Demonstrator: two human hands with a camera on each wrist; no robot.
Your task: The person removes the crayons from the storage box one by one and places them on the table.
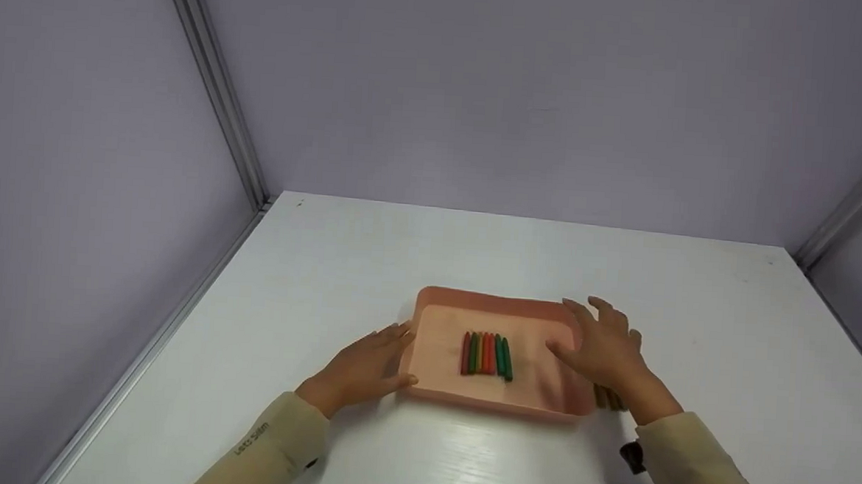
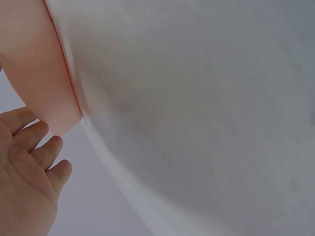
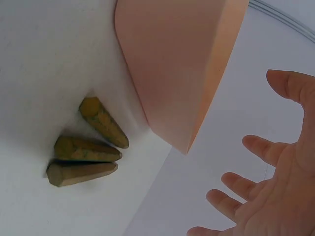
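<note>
My left hand [image 1: 365, 368] lies flat with its fingers straight against the left wall of the one pink tray [image 1: 488, 301], thumb at the near corner. My right hand [image 1: 602, 347] hovers with its fingers spread and loose over the tray's right edge, holding nothing. The tray is smooth plastic, rectangular with rounded corners and low walls. Inside, near the middle, six or so crayons [image 1: 486, 354] lie side by side in a tight row, red, green and orange; the exact count is hard to make out. Just right of the tray, on the white table [image 1: 728, 346], three olive-brown crayons [image 3: 86, 150] lie close together, waxy, tapering to blunt tips.
</note>
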